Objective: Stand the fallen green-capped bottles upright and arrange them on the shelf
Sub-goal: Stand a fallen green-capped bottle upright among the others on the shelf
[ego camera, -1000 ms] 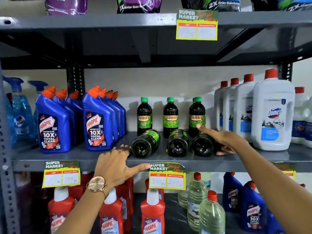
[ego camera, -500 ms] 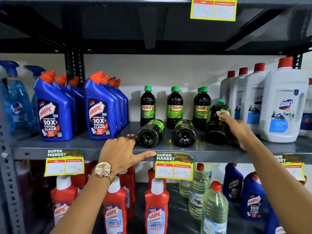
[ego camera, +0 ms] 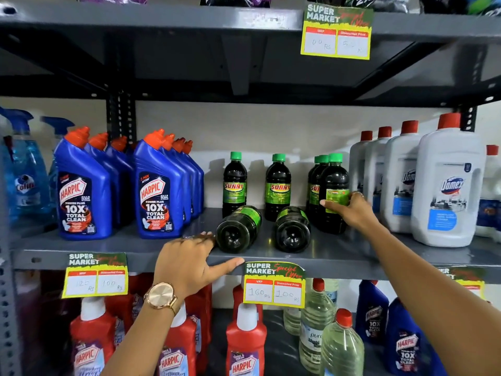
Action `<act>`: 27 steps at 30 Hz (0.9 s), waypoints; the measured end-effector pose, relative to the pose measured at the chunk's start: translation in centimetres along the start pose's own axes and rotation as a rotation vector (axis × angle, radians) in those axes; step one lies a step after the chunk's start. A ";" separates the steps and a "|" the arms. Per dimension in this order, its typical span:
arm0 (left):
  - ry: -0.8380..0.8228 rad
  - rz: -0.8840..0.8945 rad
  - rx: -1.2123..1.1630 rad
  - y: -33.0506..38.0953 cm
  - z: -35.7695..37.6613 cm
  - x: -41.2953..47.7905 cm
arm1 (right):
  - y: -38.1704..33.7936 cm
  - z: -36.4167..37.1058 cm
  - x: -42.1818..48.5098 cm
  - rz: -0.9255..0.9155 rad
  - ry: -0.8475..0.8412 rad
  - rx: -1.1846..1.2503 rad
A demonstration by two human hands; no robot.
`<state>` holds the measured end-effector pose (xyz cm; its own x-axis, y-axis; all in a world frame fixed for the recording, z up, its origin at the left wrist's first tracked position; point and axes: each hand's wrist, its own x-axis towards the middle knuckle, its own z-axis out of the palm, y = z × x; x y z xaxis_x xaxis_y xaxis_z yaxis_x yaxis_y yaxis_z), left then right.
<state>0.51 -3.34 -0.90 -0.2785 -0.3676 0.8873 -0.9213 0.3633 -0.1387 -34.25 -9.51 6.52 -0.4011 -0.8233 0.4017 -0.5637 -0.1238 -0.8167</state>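
Observation:
Two dark green-capped bottles lie on their sides on the grey shelf, bases toward me: the left fallen bottle and the right fallen bottle. Behind them dark green-capped bottles stand upright, one at the left, one in the middle and more at the right. My right hand is shut on the front upright bottle, which stands on the shelf at the right of the group. My left hand rests on the shelf's front edge, fingers touching the left fallen bottle's base.
Blue Harpic bottles stand to the left and white Domex jugs to the right of the green-capped group. Price tags hang on the shelf edge. Red Harpic bottles and clear bottles fill the shelf below.
My right hand lifted the rightmost fallen bottle from its side and stood it upright at the right of the row. My left hand has stayed on the shelf edge.

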 end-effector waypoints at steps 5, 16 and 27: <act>-0.013 -0.005 -0.002 -0.1 0.0 -0.1 | 0.2 1.3 -0.2 0.045 0.011 0.044; -0.019 -0.031 -0.007 0.5 -0.5 0.0 | 1.3 0.9 -0.9 -0.041 0.068 -0.088; -0.029 -0.041 -0.013 0.5 -0.3 0.1 | 1.9 0.8 -0.4 0.007 -0.007 -0.046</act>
<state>0.12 -2.90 -0.76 -0.2485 -0.4071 0.8789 -0.9284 0.3587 -0.0964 -34.62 -9.86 4.50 -0.4003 -0.8278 0.3931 -0.5938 -0.0924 -0.7993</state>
